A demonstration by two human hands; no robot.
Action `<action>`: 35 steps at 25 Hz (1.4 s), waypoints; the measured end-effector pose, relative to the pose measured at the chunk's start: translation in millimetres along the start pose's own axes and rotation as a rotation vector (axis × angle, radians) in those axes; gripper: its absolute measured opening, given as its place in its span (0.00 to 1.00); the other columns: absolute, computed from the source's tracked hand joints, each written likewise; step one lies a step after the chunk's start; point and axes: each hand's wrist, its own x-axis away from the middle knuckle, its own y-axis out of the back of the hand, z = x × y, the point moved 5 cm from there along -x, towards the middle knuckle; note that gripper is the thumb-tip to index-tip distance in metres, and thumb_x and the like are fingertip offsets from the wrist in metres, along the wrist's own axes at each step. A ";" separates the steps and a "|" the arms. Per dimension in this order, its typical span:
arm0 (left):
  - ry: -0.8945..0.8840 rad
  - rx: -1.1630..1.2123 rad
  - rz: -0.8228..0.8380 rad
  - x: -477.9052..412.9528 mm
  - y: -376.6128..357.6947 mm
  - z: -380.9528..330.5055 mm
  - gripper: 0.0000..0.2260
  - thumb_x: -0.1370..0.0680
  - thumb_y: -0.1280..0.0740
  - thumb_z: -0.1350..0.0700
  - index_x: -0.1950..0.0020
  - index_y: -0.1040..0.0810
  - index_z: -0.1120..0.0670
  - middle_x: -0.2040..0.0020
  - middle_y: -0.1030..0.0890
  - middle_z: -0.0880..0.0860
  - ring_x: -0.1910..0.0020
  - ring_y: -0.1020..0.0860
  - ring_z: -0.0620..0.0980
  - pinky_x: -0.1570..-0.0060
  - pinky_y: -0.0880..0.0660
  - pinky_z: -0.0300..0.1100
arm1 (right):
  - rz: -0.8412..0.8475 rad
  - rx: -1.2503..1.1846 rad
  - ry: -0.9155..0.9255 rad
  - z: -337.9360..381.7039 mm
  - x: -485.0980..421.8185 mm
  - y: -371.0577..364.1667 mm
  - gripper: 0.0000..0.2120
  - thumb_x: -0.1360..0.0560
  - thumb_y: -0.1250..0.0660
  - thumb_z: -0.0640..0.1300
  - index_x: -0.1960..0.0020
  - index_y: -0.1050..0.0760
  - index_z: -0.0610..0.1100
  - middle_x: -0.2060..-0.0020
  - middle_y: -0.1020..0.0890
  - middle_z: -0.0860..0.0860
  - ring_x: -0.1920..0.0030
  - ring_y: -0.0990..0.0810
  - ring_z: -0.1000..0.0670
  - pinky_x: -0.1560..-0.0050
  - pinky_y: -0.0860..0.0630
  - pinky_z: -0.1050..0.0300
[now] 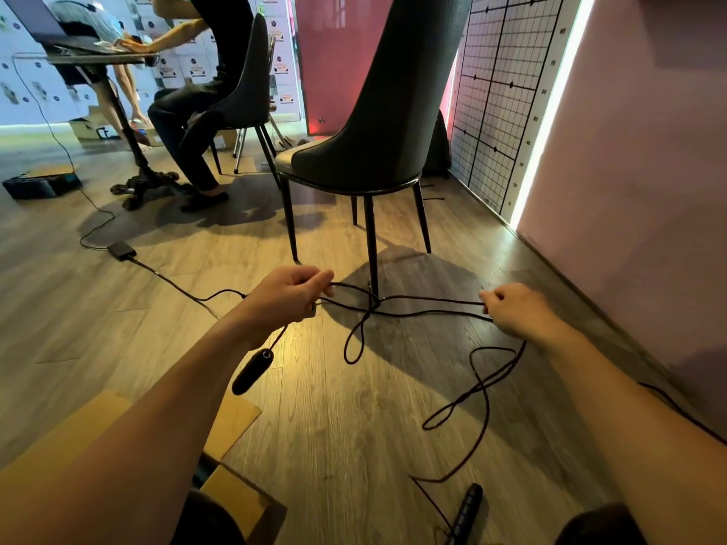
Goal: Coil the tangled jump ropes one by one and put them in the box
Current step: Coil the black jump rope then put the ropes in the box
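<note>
The person crouches over a wood-plank floor (314,434) with warm light across the boards. The left hand (293,295) has its fingers (314,278) curled round strands of a dark jump rope (375,304), and the right hand (515,310) pinches the same rope farther along, so it runs between the two hands just above the floor. Where the strands cross, near the front leg of a grey chair (377,112), a small loop droops toward the boards.

A black handle (251,371) hangs from the left hand on a short length of cord. More rope trails from the right hand in loose loops over the floor, toward a second handle (468,505) lying near the bottom edge; it looks like the same rope, though I cannot be sure.

An open cardboard box (232,501) sits low on the left, under the left forearm, well apart from the loops.

A pinkish wall (629,190) closes the right side, with a bright light strip (550,112) and a gridded board (499,104) beside it. Farther back on the left, another person (196,112) sits at a small tabletop (98,59) carrying a laptop (39,25), and a power adapter (122,250) lies on the floor with its cable.
</note>
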 end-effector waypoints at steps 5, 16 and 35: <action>-0.036 0.108 0.057 -4.2 -3.0 2.0 0.14 0.15 0.43 0.54 0.49 0.22 0.60 0.69 0.34 0.49 0.74 0.36 0.41 0.74 0.36 0.32 | 0.177 -0.096 0.468 70.7 45.1 -13.7 0.15 0.16 0.46 0.51 0.34 0.27 0.50 0.48 0.24 0.56 0.48 0.25 0.52 0.45 0.28 0.54; -0.082 -0.057 0.053 -0.5 -7.8 -3.5 0.11 0.20 0.32 0.49 0.57 0.15 0.53 0.62 0.21 0.64 0.68 0.27 0.52 0.74 0.33 0.35 | 0.115 -0.136 0.827 133.1 71.1 -15.6 0.08 0.21 0.32 0.47 0.45 0.19 0.47 0.57 0.19 0.57 0.55 0.20 0.60 0.53 0.22 0.64; 0.140 0.080 -0.365 -7.6 25.9 24.2 0.08 0.17 0.39 0.57 0.45 0.23 0.59 0.55 0.22 0.56 0.64 0.23 0.48 0.75 0.28 0.34 | -0.188 -0.173 0.585 79.9 38.5 18.8 0.16 0.17 0.41 0.48 0.59 0.24 0.42 0.64 0.21 0.47 0.64 0.24 0.49 0.67 0.31 0.60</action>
